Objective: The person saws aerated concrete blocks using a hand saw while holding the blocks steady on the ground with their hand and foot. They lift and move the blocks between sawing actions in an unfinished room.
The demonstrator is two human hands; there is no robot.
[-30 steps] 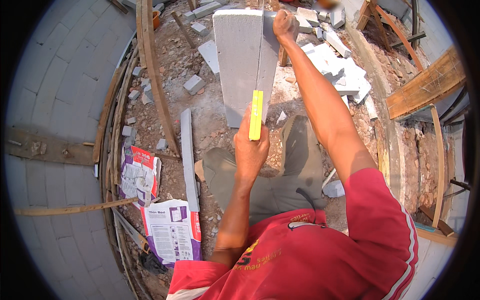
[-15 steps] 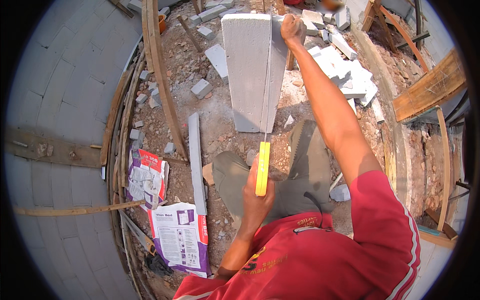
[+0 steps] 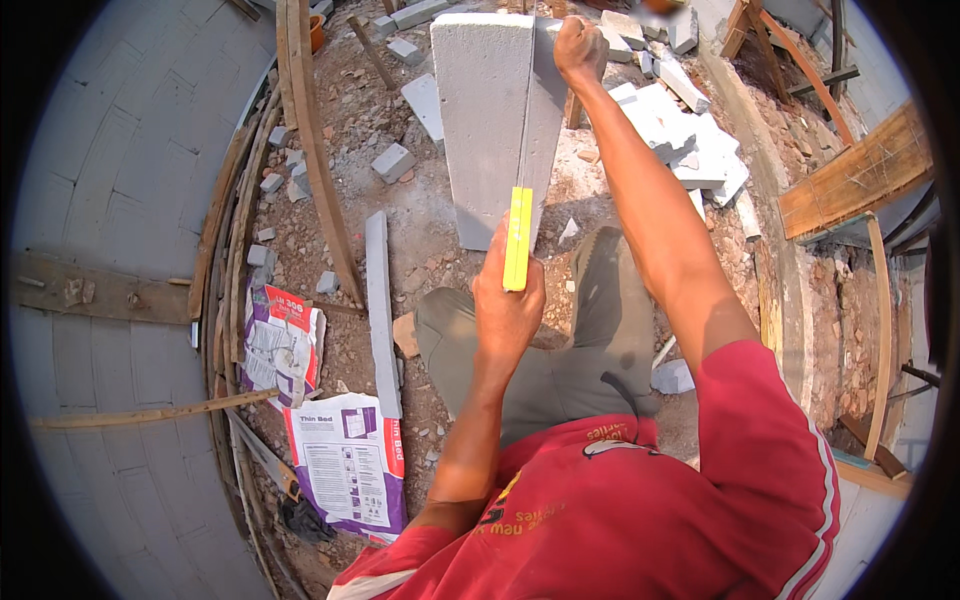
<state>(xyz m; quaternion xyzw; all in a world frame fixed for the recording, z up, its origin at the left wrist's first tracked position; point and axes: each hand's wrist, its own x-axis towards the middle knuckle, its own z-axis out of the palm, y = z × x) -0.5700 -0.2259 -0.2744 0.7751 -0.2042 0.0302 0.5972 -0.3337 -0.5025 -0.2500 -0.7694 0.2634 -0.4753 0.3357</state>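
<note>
A large pale grey lightweight concrete block (image 3: 485,115) stands in front of me, with a long straight cut line running down it near its right side. My left hand (image 3: 510,310) is wrapped round the yellow handle of a handsaw (image 3: 518,240). The saw's thin blade lies along that cut line, mostly seen edge-on. At the block's far right top corner, my right hand (image 3: 581,52) is closed over the edge; its fingertips are hidden. My knees are bent just below the block.
A long narrow block strip (image 3: 381,315) lies to the left, beside printed bags (image 3: 345,465). Wooden poles (image 3: 322,160) lean along the left wall. Broken block pieces (image 3: 690,140) are piled at the right, and a wide plank (image 3: 860,170) sits farther right.
My left hand and the saw handle have moved forward, away from me, up over the block's near end. The right hand stays on the far corner. The whole view has shifted slightly.
</note>
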